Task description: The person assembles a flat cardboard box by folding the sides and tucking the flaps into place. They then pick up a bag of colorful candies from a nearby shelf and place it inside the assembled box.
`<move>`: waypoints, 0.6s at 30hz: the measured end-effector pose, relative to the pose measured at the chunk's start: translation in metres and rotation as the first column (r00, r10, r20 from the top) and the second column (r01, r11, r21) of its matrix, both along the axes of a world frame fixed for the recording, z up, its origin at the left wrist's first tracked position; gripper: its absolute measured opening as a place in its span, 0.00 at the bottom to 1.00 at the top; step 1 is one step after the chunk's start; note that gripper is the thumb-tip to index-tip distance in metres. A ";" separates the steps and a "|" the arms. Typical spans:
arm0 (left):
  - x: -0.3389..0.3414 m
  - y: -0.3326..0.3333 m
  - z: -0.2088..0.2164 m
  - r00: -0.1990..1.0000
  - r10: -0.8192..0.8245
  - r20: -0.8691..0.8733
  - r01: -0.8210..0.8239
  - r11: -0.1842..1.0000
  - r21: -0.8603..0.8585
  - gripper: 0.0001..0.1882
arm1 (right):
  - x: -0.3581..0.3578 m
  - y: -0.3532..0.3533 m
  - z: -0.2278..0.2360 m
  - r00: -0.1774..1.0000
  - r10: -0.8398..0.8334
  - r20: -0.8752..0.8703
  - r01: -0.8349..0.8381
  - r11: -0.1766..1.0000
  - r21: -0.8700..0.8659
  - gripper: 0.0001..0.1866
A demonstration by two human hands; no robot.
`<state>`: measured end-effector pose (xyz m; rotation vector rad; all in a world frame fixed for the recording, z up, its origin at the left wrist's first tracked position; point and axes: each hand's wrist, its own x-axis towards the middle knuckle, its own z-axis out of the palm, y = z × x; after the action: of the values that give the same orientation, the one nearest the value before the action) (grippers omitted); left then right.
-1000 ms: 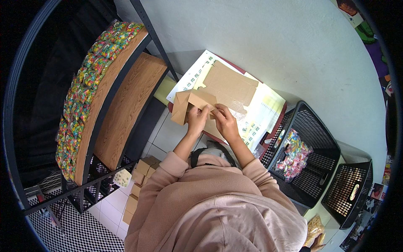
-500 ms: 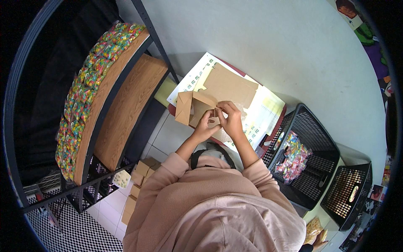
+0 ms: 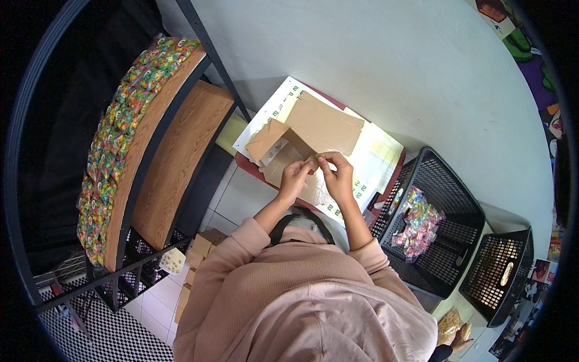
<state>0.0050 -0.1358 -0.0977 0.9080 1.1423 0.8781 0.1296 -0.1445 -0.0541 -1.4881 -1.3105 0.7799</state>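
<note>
A small brown cardboard box (image 3: pixel 269 140) lies tilted on the low table, its open side toward me. My left hand (image 3: pixel 294 178) is closed with thumb and fingers pinching the box's near right edge. Right beside it, my right hand (image 3: pixel 338 176) pinches the same corner, and the fingertips of both hands almost meet. Whatever small flap lies between the fingertips is mostly hidden. Under the box and hands lies a flat brown cardboard sheet (image 3: pixel 329 125) with a shiny, tape-like surface near its lower part.
White printed sheets (image 3: pixel 381 161) cover the red-edged table. To the right stand a black basket (image 3: pixel 449 241) with colourful wrapped sweets (image 3: pixel 417 224) and a smaller black basket (image 3: pixel 497 274). A shelf with bagged sweets (image 3: pixel 114 145) rises at left; cardboard boxes (image 3: pixel 202 244) stand below. Another person's hand (image 3: pixel 462 338) shows lower right.
The box has turned and tipped, with its opening now facing nearer to me. Both hands have shifted slightly along its corner, fingertips still pinched. The whole view has moved a little.
</note>
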 end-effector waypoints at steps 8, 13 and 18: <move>0.010 0.004 0.010 0.999 -0.031 0.018 0.031 1.000 0.003 0.12 | 0.008 0.002 0.021 0.946 0.157 0.283 -0.169 0.986 0.017 0.06; 0.013 0.001 0.007 0.973 -0.071 0.219 0.082 0.996 -0.045 0.12 | 0.016 0.009 0.022 0.982 0.125 0.140 -0.117 0.991 -0.060 0.06; 0.015 0.001 0.005 0.973 -0.031 0.228 0.044 0.998 -0.052 0.11 | 0.024 0.019 0.011 0.959 0.187 0.214 -0.190 0.982 -0.006 0.06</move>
<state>0.0199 -0.1345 -0.0930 0.7594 0.9450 0.8899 0.1537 -0.1257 -0.0428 -1.4815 -1.6352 0.7438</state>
